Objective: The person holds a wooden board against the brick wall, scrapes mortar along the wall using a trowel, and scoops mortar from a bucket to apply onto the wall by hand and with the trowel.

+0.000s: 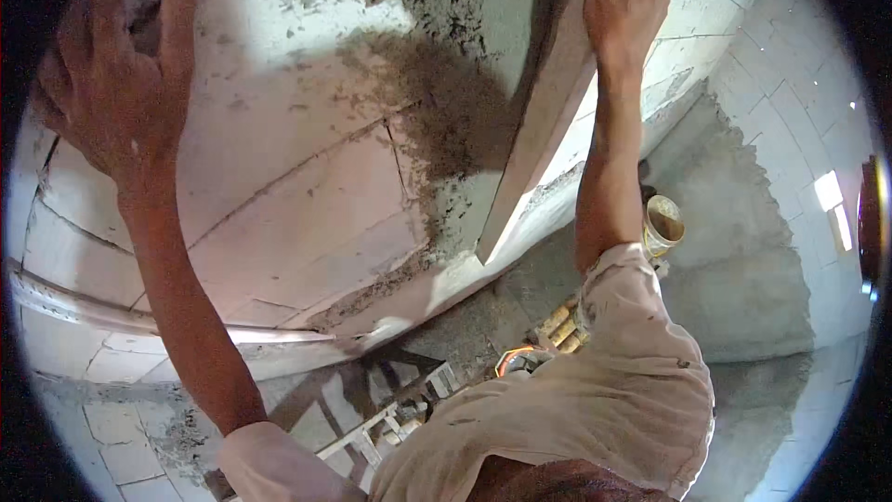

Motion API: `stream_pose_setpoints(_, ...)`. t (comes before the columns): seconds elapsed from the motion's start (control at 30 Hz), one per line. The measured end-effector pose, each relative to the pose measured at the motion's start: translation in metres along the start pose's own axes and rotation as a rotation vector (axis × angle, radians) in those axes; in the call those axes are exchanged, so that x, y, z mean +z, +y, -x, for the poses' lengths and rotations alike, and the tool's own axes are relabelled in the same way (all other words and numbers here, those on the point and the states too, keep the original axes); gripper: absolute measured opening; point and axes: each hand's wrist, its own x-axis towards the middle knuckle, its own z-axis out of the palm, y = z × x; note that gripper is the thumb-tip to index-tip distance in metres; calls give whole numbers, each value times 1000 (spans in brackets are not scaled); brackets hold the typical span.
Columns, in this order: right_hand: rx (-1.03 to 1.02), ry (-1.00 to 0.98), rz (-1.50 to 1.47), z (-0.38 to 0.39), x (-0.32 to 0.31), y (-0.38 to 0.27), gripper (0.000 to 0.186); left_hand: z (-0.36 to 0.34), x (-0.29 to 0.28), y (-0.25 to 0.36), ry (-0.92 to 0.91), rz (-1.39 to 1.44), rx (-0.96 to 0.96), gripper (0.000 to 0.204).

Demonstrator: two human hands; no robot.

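My right hand (627,0) is raised at the top and grips the upper part of a long pale straightedge board (534,139). The board lies slanted against the wall, its lower end near the middle of the view. Beside it is a patch of wet grey plaster (437,102) spread over the pinkish block wall (297,186). My left hand (116,74) is up at the far left, fingers spread and resting against the wall's rough surface, with nothing clearly in it.
A yellowish bucket (664,223) stands below my right elbow. Ladder or scaffold rungs (390,414) show beneath me. A pale pipe (93,311) runs along the wall's lower left. A block wall with a plastered patch (743,251) stands to the right.
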Motion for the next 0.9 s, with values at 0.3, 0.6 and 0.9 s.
stream_pose_setpoints(0.3,294,-260,-187,197,-55,-17,58,-10,-26,11,58,300,-130,50)
stream_pose_setpoints(0.6,89,-55,-159,-19,-16,-18,54,-14,-40,27,36,407,-208,49)
stream_pose_setpoints(0.9,250,-252,-217,57,-26,-65,54,-8,-33,21,-10,330,-209,49)
